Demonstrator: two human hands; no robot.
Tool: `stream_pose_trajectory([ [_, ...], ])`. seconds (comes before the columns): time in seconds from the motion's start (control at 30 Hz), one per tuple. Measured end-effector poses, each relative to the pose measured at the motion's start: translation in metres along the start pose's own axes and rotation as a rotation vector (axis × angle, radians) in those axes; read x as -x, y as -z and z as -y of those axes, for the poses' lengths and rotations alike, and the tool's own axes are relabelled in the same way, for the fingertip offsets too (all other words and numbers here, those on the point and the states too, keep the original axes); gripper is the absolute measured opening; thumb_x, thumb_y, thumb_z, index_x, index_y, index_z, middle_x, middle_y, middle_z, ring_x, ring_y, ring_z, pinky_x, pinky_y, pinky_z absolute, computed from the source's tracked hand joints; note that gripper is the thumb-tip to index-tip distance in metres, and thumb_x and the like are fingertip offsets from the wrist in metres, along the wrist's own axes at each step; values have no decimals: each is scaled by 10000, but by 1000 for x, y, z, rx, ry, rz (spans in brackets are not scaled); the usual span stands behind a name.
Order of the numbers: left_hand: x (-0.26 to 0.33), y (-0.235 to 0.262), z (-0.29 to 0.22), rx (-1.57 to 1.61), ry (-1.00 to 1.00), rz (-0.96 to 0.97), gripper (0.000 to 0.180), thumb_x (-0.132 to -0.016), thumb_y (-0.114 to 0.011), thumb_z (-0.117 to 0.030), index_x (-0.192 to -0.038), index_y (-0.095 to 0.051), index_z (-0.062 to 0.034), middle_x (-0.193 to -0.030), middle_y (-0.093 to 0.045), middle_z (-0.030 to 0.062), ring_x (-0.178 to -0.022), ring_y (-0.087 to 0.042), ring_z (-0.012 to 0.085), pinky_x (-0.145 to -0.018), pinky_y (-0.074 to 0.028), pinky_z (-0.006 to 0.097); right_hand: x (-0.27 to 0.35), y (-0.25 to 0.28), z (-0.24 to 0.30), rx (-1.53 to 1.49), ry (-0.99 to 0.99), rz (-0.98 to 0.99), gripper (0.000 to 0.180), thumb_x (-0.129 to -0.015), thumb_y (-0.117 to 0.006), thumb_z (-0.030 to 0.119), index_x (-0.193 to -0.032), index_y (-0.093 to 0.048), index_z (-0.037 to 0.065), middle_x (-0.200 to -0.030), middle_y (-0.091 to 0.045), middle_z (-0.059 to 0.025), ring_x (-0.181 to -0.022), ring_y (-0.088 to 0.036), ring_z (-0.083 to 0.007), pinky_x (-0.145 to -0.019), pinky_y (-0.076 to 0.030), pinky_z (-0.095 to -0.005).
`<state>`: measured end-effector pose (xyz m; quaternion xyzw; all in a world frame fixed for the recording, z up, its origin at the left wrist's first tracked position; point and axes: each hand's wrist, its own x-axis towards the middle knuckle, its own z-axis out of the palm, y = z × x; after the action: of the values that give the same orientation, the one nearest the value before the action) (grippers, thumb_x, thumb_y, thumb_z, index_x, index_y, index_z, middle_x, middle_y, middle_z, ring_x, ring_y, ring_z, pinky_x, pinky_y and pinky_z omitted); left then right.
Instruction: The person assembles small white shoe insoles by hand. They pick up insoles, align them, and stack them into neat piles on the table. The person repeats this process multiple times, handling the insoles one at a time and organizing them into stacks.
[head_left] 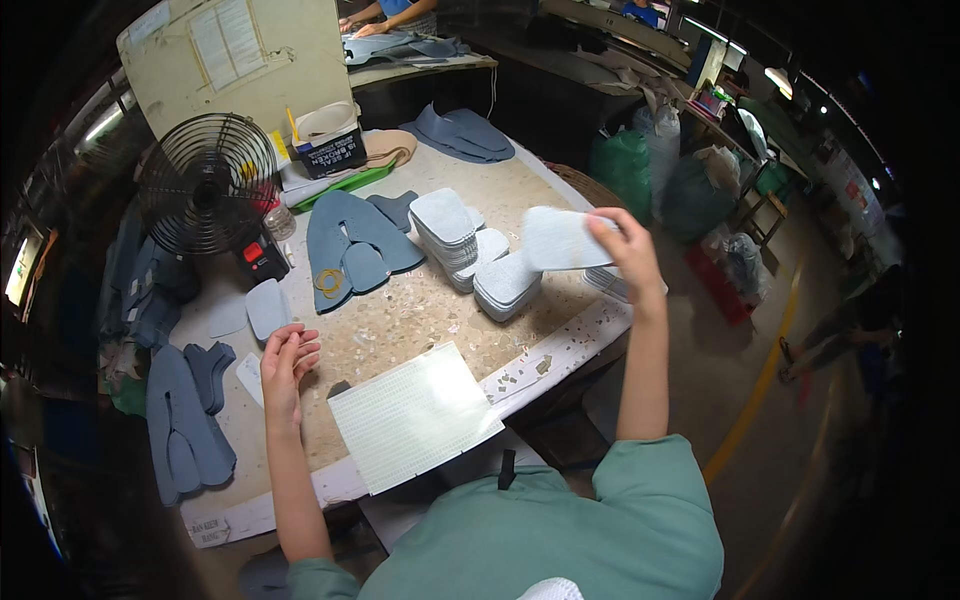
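My right hand [630, 255] is raised over the right side of the table, its fingers closed on the edge of a pale blue-grey rounded fabric piece [562, 238]. Below and left of it stand stacks of similar pieces, a tall one [442, 222] and a shorter one [507, 284]. Part of another pile [605, 284] shows under my right hand. My left hand [287, 362] hovers at the left with loosely bent fingers and nothing visible in them. Beside it lies a loose pale piece [268, 310]. A light gridded sheet [415, 418] lies at the table's front edge, between my arms.
Dark blue cut pieces [365, 255] lie mid-table, others [185, 430] at the left. A black fan [210, 185] and a tub [328, 140] stand at the back left. Scraps litter the tabletop [400, 320]. Filled bags [625, 165] sit beyond; another person's hands [375, 28] work behind.
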<state>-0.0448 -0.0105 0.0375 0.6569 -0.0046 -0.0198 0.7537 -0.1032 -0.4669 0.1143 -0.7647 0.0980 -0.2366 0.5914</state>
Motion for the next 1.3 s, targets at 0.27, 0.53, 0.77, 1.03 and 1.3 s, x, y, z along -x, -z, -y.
stream_pose_trajectory([
  [0.27,3,-11,6,-73,33,33,200,-983,-545,-216,-1099,-596,-61,-992,-669,54,-878,-626,94,-758,-495,205,-17,84,-76,70,-516,-346,649,-764,-667,664,-1108,-690,113,-995,-656,-63,-837,-616,-182,-675,-485,-318],
  [0.53,1,-5,10,-82,40,40,186,-991,-537,-216,-1086,-601,-70,-918,-646,24,-867,-623,91,-744,-496,200,-15,79,-70,1009,-258,-627,634,-809,-601,666,-1134,-654,125,-1059,-627,-135,-988,-629,-303,-834,-516,-460],
  [0.77,-1,-6,12,-96,42,10,167,-994,-533,-201,-1079,-603,-76,-906,-640,13,-859,-623,89,-742,-497,201,-4,21,-36,513,396,-342,195,-908,-641,207,-992,-698,40,-900,-629,-129,-707,-624,-259,-723,-520,-355],
  [1.03,-2,-6,15,-124,57,7,168,-996,-525,-198,-1070,-603,-69,-903,-638,17,-853,-618,89,-738,-492,202,-32,-60,-67,862,-153,363,512,-934,-561,465,-1084,-680,-11,-1005,-665,-237,-766,-674,-319,-747,-519,-405],
  [1.3,-1,-7,12,-135,53,12,168,-995,-525,-195,-1068,-602,-66,-898,-640,23,-839,-616,91,-742,-492,208,-32,-54,-71,469,-375,408,772,-741,-785,454,-1238,-566,-95,-1072,-661,-251,-830,-693,-255,-651,-574,-315],
])
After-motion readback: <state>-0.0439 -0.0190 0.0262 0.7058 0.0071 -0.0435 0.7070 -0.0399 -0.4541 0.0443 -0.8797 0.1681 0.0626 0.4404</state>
